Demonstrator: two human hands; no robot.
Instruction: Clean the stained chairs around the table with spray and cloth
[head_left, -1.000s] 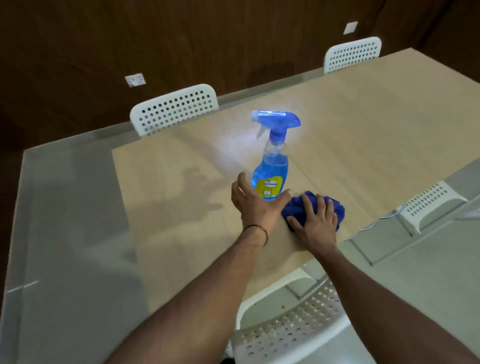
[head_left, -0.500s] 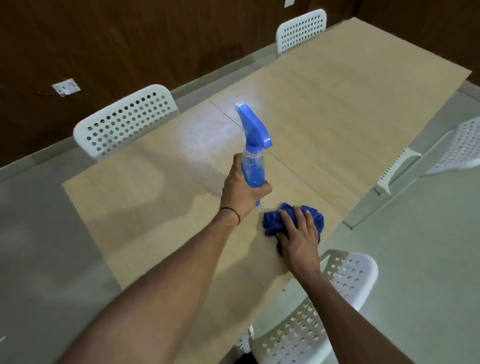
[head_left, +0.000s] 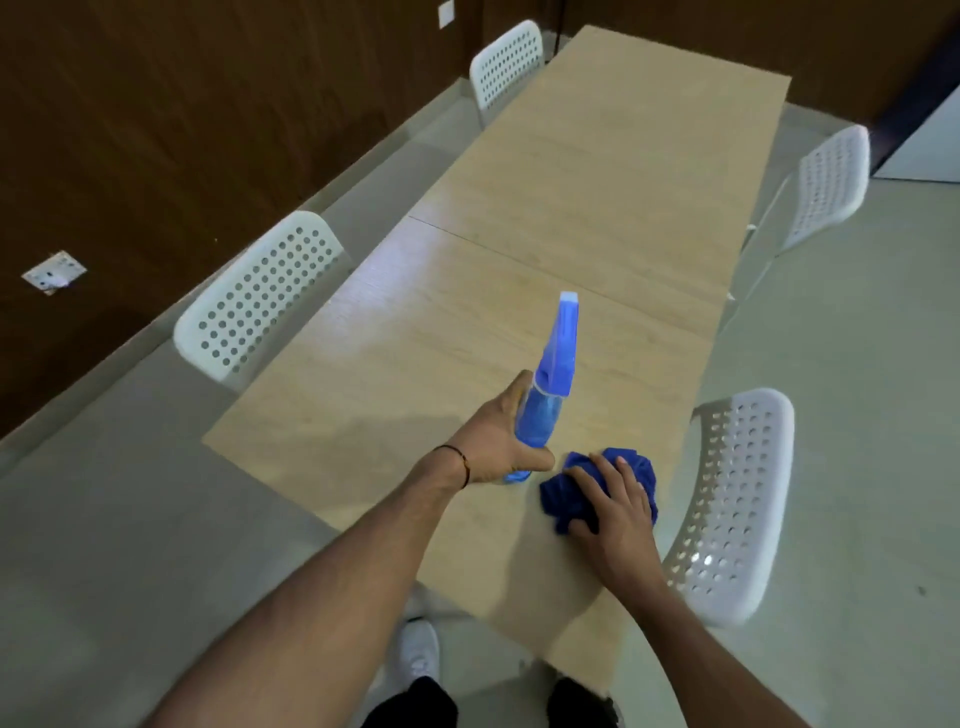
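Left hand (head_left: 496, 436) grip clenched on spray bottle (head_left: 545, 400), now tilted further, right hand (head_left: 615, 512) still grasping cloth (head_left: 576, 493)

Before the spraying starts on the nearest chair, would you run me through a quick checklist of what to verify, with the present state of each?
1. Bottle gripped: ok, the left hand is wrapped round its body.
2. Finger on the trigger: cannot tell, the trigger side is hidden.
3. Nozzle aimed at a chair: not ok, it points along the table.
4. Cloth secured: ok, the right hand lies on it, though it rests on the table, not lifted.
5. Nearest chair within reach: ok, it stands beside the right hand at the table's edge.
6. Stains located: cannot tell, none is visible on its backrest.
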